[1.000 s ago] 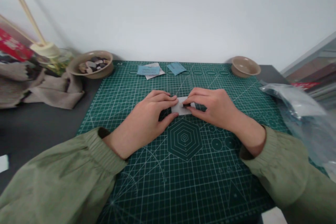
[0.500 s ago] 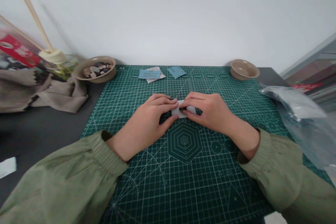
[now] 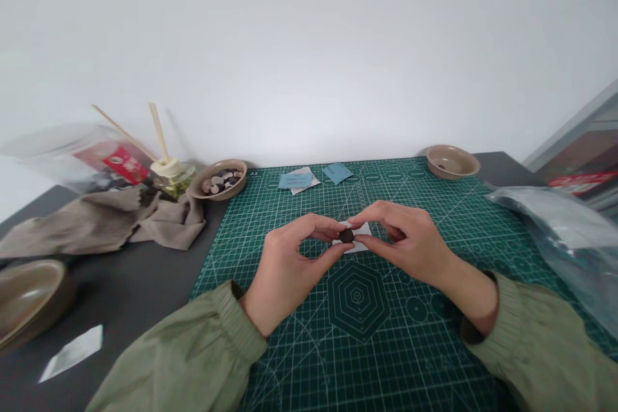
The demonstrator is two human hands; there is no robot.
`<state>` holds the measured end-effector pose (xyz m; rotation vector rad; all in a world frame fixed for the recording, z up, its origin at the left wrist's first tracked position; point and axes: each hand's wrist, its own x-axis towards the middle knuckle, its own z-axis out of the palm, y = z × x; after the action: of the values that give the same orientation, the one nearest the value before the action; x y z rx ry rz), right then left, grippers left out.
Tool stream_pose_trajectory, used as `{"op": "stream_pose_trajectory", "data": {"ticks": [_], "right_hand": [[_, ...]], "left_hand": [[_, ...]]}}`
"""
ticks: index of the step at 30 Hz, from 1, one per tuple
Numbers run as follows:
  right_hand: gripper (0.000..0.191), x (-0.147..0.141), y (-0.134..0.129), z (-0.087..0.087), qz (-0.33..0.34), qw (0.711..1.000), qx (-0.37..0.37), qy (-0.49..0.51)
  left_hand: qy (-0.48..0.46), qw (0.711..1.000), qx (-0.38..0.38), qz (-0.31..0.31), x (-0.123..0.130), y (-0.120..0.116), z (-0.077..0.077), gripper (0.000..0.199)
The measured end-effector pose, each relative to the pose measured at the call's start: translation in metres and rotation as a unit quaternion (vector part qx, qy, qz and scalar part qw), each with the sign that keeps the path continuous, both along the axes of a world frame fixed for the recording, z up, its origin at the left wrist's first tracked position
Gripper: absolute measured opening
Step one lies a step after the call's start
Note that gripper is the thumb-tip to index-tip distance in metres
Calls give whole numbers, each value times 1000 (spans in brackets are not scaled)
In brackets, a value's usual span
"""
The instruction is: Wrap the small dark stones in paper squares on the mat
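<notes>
Fingers point(image 3: 332, 257) of my L hand point(image 3: 282, 273) & R hand point(image 3: 418, 238) pinching dk stone point(image 3: 346, 235) btwn them, white sheet point(image 3: 364, 230) beneath, grn mat point(image 3: 357, 360) under, pebble bowl point(image 3: 233, 191) far L

Wall point(image 3: 309, 96) is glowing brightest around 12 o'clock and graying toward the corners. A reed stick point(image 3: 158, 132) at 10 is throwing a soft shadow rightward, so light's seemingly coming from the left. Bowl point(image 3: 31, 293) at 8 is catching some sheen. Lens is stretching the clear tub point(image 3: 51, 145) at 9, and detail on the dark piece point(image 3: 346, 235) near 5 is going mushy.
</notes>
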<state>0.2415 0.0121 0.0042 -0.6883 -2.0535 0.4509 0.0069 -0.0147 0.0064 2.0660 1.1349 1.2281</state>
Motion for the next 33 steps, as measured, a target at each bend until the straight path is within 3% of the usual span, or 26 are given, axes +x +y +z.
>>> {"op": "stream_pose_trajectory", "data": {"ticks": [10, 18, 33], "right_hand": [[25, -1, -6, 5, 15, 999, -22, -22], [20, 0, -10, 6, -27, 999, -31, 0], [22, -2, -14, 10, 1, 999, 31, 43]], "left_hand": [[24, 995, 98, 8, -5, 0, 5, 17], [-33, 998, 60, -1, -4, -5, 10, 22], [-73, 996, 23, -33, -8, -4, 4, 24]]}}
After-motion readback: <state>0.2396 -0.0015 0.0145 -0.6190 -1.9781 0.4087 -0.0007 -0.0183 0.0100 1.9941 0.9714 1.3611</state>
